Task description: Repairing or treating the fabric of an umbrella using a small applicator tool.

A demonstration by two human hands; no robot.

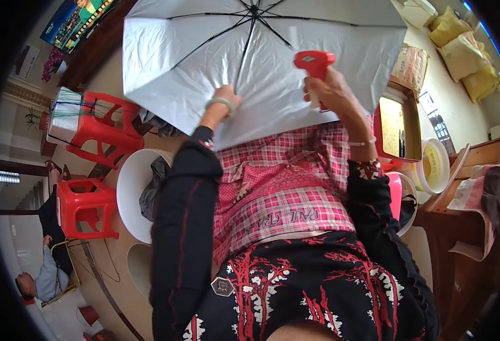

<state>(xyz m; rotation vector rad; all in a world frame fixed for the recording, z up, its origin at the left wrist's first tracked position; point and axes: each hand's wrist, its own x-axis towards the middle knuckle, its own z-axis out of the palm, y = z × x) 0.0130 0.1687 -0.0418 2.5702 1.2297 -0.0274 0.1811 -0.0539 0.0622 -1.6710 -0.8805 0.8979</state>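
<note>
A silver-lined umbrella [289, 74] is spread open in front of me, its inner side and dark ribs facing me. At the near part of the canopy my left hand [225, 101] is closed on the umbrella beside a rib, with a pale bangle on the wrist. My right hand [335, 91] grips a red gun-shaped tool [314, 61] with a whitish trigger part, held above the canopy's right side. Its exact kind is not clear. A red checked apron [284, 187] covers my lap below the umbrella.
On the left stand red plastic stools [88, 207], one topped by a strapped white bundle [65, 116], and a white bucket [128, 196] holding dark material. To the right are an open box [383, 128], tubs [434, 165] and a wooden chair [460, 219]. Another person [48, 278] sits far left.
</note>
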